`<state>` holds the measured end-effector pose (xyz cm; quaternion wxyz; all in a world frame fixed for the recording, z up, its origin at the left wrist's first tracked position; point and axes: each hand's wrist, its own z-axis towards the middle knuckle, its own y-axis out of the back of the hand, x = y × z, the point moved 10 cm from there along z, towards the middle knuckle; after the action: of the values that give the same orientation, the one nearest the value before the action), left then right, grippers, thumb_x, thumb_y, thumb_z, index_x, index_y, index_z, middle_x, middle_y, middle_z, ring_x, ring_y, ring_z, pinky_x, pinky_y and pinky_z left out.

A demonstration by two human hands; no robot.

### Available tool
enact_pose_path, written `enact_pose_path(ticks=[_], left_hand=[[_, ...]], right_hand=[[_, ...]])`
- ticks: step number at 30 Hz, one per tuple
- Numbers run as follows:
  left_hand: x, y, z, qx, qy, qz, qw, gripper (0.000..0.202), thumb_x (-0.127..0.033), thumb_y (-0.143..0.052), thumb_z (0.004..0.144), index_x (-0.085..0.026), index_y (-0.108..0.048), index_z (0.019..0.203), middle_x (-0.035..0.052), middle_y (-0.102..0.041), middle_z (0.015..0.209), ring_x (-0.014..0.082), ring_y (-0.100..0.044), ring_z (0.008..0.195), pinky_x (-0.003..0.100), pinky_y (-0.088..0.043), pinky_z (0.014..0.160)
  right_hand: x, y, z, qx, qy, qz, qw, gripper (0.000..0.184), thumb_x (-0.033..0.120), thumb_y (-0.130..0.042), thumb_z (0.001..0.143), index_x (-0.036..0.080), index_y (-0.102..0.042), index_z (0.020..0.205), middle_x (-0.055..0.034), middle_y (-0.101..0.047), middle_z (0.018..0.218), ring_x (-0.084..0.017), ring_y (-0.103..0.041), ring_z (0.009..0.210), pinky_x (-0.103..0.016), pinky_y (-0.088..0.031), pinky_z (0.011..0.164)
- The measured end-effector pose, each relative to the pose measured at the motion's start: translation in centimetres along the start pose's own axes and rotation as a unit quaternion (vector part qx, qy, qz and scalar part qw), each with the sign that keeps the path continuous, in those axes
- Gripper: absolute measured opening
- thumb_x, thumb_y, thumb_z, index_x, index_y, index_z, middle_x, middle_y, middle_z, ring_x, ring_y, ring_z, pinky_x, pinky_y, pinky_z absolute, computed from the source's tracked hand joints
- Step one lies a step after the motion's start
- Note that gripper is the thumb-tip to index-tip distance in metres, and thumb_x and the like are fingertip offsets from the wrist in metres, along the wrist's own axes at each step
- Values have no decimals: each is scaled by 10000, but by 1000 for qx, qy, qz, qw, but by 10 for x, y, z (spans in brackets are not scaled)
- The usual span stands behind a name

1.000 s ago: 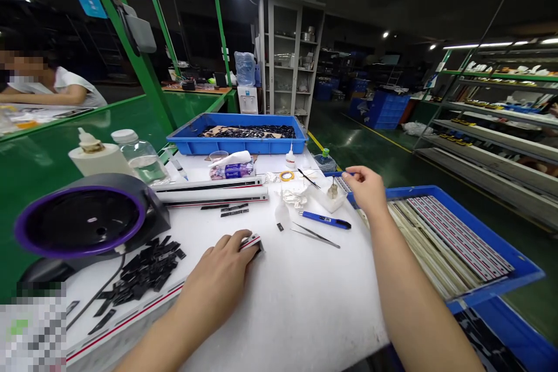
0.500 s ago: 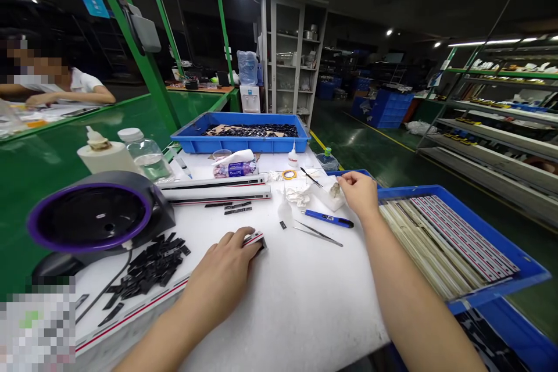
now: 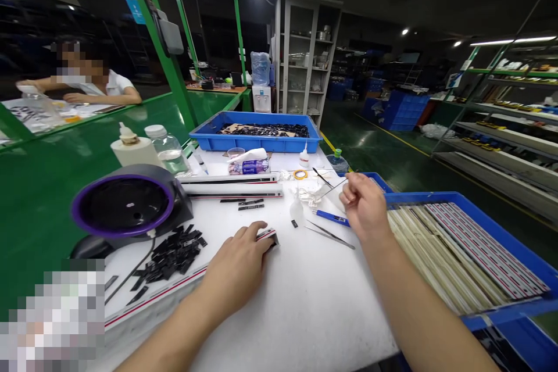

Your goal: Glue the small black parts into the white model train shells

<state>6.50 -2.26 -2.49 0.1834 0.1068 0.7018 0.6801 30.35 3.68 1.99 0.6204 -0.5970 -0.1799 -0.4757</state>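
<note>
My left hand (image 3: 239,264) is closed round the near-middle end of a long pale rail (image 3: 152,297) with a red stripe, which lies slanted across the white table. My right hand (image 3: 365,204) pinches a thin dark stick (image 3: 335,188), its free end pointing down and left. Below that hand lie a blue pen-shaped tool (image 3: 330,217) and metal tweezers (image 3: 332,236). Left of them stands a small white squeeze bottle (image 3: 297,210), with one small black piece (image 3: 294,224) at its foot. A heap of black pieces (image 3: 176,253) lies left of my left hand.
A purple-rimmed round device (image 3: 77,203) stands at the left, beside a clear bottle (image 3: 168,154). Two more rails (image 3: 235,188) lie behind. A blue tray (image 3: 261,143) is at the back; another blue tray (image 3: 479,321) with rails is at the right. A co-worker (image 3: 117,84) sits far left.
My right hand has lifted from the small white block and now has a thin stick in its pinch. The left hand stays on the rail. The view has shifted slightly left.
</note>
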Motion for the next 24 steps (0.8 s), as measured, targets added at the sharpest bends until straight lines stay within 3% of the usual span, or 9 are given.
enact_pose_path(ticks=[5,10,13,24], left_hand=[[-1,-1,-2,-12,3,15,1000,330,-186,-406,888,-270,-656,1087,76,-428,1429,264,-527,1167,434,-465,930],[-1,-2,-2,-20,2,16,1000,344,-182,-392,893,-273,-645,1108,78,-418,1434,268,-525,1161,440,-470,912],[0,-3,-2,-22,-4,13,1000,350,-189,-391,893,-277,-639,1124,79,-419,1432,273,-521,1159,446,-471,904],[-2,-1,-2,-17,-6,-4,1000,366,-188,-387,893,-282,-635,1145,73,-428,1427,268,-526,1159,445,-464,916]], right_hand=[[-41,-46,-49,119,-5,-131,984,237,351,-713,763,163,-584,701,63,-381,507,-80,-310,470,-207,-250,449],[-27,-73,-78,201,152,-309,917,159,260,-636,821,170,-601,694,43,-405,575,-112,-387,543,-251,-331,548],[-18,-80,-85,212,208,-344,891,126,230,-618,829,181,-603,714,44,-409,576,-124,-416,553,-265,-358,581],[-33,-84,-88,244,198,-362,878,118,201,-627,818,189,-597,705,50,-407,573,-121,-421,540,-264,-363,577]])
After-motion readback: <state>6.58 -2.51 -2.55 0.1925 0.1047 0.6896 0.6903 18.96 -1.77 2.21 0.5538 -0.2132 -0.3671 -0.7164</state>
